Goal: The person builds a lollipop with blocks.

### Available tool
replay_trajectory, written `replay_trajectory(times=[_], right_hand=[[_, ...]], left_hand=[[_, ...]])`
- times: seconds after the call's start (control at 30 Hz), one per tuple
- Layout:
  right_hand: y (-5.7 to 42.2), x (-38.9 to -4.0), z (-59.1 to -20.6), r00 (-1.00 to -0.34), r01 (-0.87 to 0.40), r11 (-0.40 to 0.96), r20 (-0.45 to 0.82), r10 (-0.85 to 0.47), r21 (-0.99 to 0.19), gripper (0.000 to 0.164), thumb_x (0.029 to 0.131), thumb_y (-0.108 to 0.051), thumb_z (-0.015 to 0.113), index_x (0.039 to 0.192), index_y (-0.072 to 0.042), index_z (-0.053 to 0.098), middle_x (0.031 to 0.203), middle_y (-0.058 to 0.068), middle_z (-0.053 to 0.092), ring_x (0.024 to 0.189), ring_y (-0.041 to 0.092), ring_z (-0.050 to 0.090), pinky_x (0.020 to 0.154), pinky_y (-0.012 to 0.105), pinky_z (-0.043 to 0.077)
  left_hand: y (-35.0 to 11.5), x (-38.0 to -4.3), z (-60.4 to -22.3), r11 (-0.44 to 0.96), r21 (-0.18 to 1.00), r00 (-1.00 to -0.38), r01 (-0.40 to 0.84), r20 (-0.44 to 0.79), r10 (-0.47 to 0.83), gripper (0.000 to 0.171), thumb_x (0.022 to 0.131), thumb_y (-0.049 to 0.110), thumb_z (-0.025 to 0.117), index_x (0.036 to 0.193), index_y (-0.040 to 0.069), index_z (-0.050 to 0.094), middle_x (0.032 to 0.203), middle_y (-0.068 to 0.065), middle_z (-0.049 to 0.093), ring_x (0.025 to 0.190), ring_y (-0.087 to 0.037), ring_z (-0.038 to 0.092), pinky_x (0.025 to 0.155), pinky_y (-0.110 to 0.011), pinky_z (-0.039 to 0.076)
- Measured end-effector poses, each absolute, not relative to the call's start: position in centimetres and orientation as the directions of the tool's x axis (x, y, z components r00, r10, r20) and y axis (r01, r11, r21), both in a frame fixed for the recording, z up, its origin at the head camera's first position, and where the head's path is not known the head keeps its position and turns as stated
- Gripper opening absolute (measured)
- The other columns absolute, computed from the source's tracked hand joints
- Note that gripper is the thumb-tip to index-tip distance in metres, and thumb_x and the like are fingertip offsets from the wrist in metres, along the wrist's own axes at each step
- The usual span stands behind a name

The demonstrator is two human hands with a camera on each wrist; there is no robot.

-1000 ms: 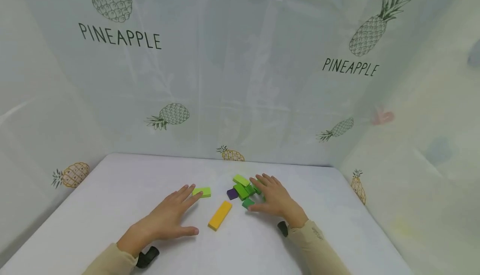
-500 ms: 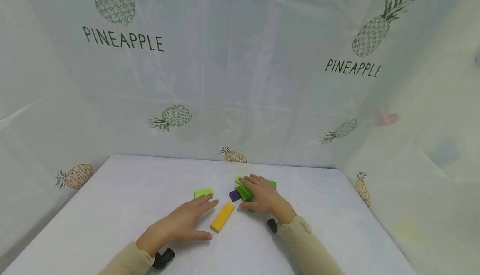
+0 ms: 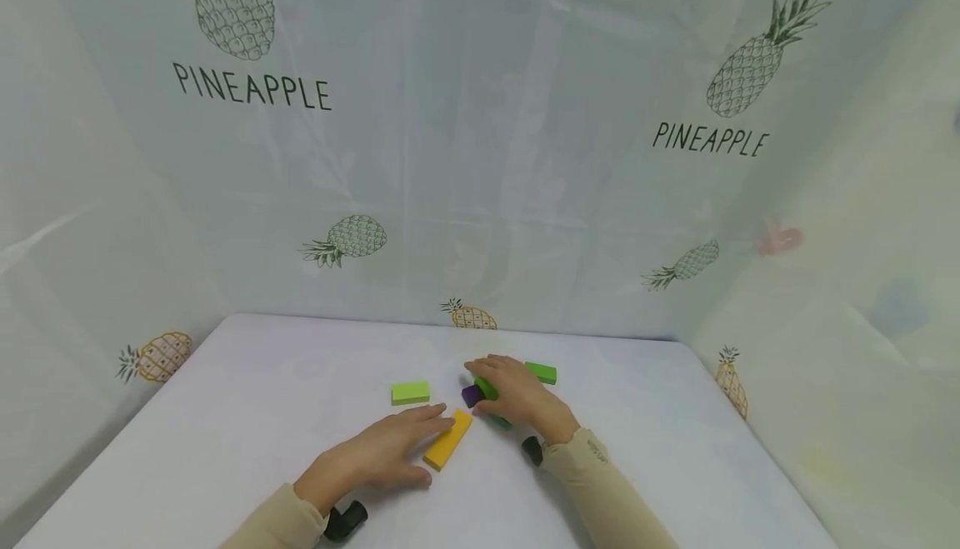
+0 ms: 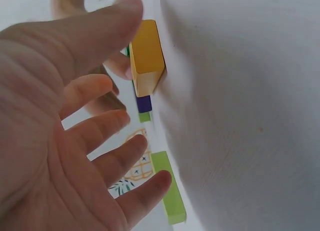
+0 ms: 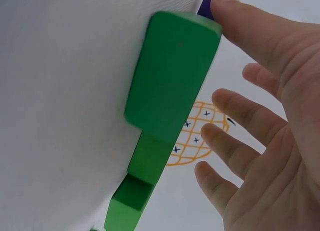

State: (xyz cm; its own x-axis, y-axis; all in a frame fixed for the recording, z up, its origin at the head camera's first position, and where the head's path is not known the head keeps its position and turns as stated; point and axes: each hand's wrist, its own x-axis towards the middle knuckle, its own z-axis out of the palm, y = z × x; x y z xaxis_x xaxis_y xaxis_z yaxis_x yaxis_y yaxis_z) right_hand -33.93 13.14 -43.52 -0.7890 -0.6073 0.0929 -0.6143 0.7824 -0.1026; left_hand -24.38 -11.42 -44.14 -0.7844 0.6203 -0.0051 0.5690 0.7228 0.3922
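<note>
My left hand hovers low with fingers spread, beside an orange rectangular block; in the head view its fingertips overlap the block's upper left edge. No block lies in its grasp in the left wrist view. Behind it is a lime green block. My right hand reaches over a cluster of green blocks and hides most of them. In the right wrist view its fingers are apart, with the thumb close to a dark green block. A purple block peeks out left of that hand, and a bright green block lies behind it.
The blocks lie on a white table. A pale sheet with pineapple prints hangs behind and along both sides. Black devices sit under both wrists.
My left hand has moved right, from the lime block towards the orange one. My right hand has shifted left over the green cluster, uncovering the bright green block behind it. The view has tilted slightly.
</note>
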Motion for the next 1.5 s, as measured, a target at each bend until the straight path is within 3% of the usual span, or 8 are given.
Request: replay_trajectory(times=[0.37,0.6,0.8,1.23,1.5], right_hand=[[12.5,-33.9,-43.8,-0.761,-0.648,0.751,0.095,-0.641,-0.126,0.057,0.087,-0.030,0.071,0.140,-0.025,0.050,0.139,-0.004,0.052,0.132,0.022,0.042,0.110,0.043,0.033],[12.5,-34.1,-44.1,-0.723,-0.690,0.720,0.134,-0.678,-0.078,0.041,0.086,-0.028,0.072,0.125,-0.017,0.064,0.123,-0.003,0.063,0.116,0.017,0.055,0.102,0.037,0.042],[12.5,-34.0,-44.1,-0.722,-0.691,0.717,0.136,-0.678,-0.092,0.030,0.086,-0.024,0.073,0.115,-0.018,0.070,0.115,-0.005,0.066,0.111,0.015,0.058,0.099,0.035,0.045],[12.1,-33.4,-44.1,-0.682,-0.724,0.689,0.183,-0.708,-0.033,0.029,0.084,-0.024,0.074,0.112,-0.016,0.070,0.113,-0.005,0.066,0.109,0.015,0.058,0.098,0.034,0.045],[12.0,-32.4,-43.7,-0.699,-0.713,0.697,0.157,-0.697,-0.080,0.028,0.084,-0.024,0.074,0.111,-0.016,0.071,0.108,-0.006,0.068,0.104,0.012,0.059,0.095,0.033,0.047]], left_hand=[[-10.8,-24.0,-44.4,0.714,0.388,-0.773,0.582,-0.007,0.634,0.065,0.082,0.030,0.074,0.141,0.024,0.049,0.152,0.002,0.035,0.136,-0.022,0.036,0.106,-0.049,0.035],[-10.5,-23.9,-44.3,0.707,0.379,-0.765,0.598,0.007,0.644,0.058,0.084,0.030,0.072,0.138,0.021,0.052,0.149,0.001,0.040,0.134,-0.020,0.040,0.106,-0.045,0.037],[-10.4,-23.8,-44.4,0.708,0.367,-0.766,0.603,0.018,0.643,0.053,0.084,0.032,0.072,0.134,0.021,0.057,0.147,0.003,0.043,0.131,-0.019,0.043,0.104,-0.043,0.039],[-10.5,-23.8,-44.6,0.703,0.331,-0.758,0.630,0.066,0.649,0.041,0.085,0.031,0.072,0.123,0.022,0.064,0.137,0.002,0.052,0.127,-0.018,0.048,0.102,-0.041,0.042],[-10.4,-22.9,-44.1,0.714,0.331,-0.766,0.617,0.043,0.641,0.039,0.082,0.033,0.074,0.120,0.025,0.067,0.133,0.004,0.054,0.121,-0.017,0.052,0.099,-0.040,0.045]])
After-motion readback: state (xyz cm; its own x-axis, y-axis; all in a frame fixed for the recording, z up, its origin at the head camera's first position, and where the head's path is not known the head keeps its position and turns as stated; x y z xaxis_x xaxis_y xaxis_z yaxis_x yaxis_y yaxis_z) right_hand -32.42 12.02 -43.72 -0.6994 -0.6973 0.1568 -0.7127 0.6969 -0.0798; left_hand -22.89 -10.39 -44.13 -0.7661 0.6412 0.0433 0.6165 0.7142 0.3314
